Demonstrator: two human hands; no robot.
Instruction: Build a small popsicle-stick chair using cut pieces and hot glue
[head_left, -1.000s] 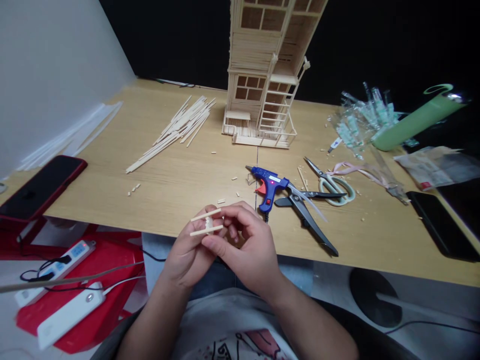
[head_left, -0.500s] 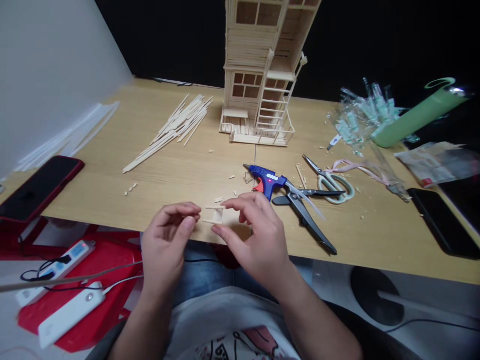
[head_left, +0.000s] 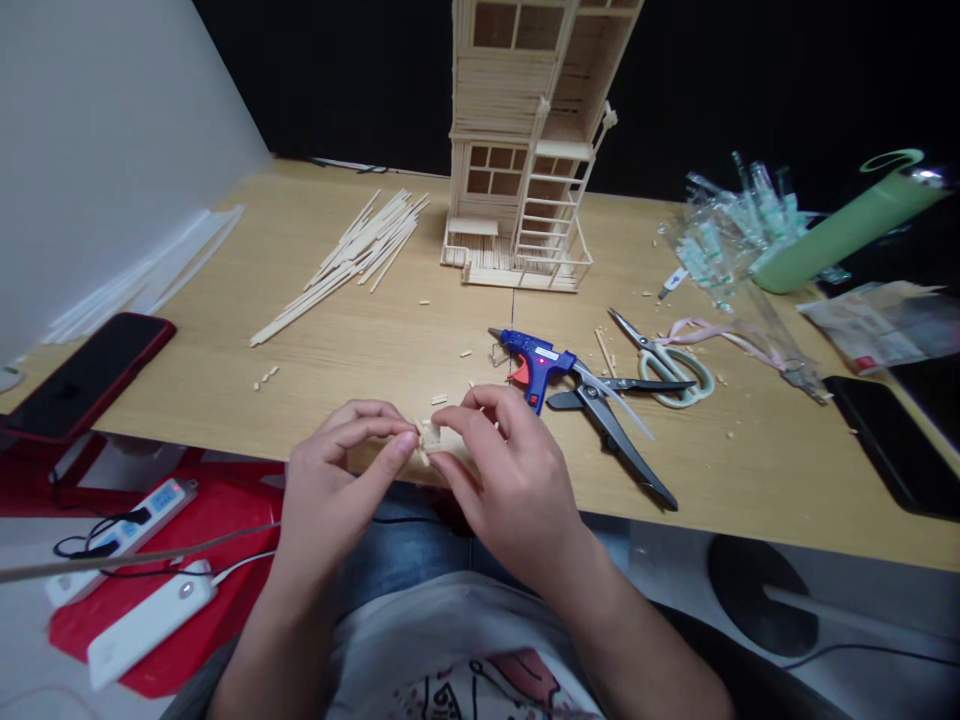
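Note:
A small piece built of pale wooden sticks (head_left: 433,437) is held between my two hands over the table's front edge. My right hand (head_left: 510,465) grips it from the right, thumb below and fingertips above. From the left, the thumb and fingertips of my left hand (head_left: 356,460) pinch its near end, where a short stick lies across. My fingers hide part of the piece. Just beyond my right hand lies a blue hot glue gun (head_left: 536,360) with an orange trigger and a lit red light.
A stick-built model house (head_left: 517,180) stands at the back. Loose wooden sticks (head_left: 352,255) lie left of it. Black cutters (head_left: 619,435) and scissors (head_left: 675,375) lie to the right, near a green bottle (head_left: 840,235). Phones (head_left: 94,370) lie at both sides, with stick offcuts scattered about.
My left hand has moved right, onto the end of the small wooden piece. The piece has turned in my right hand, and its two protruding sticks no longer show as before.

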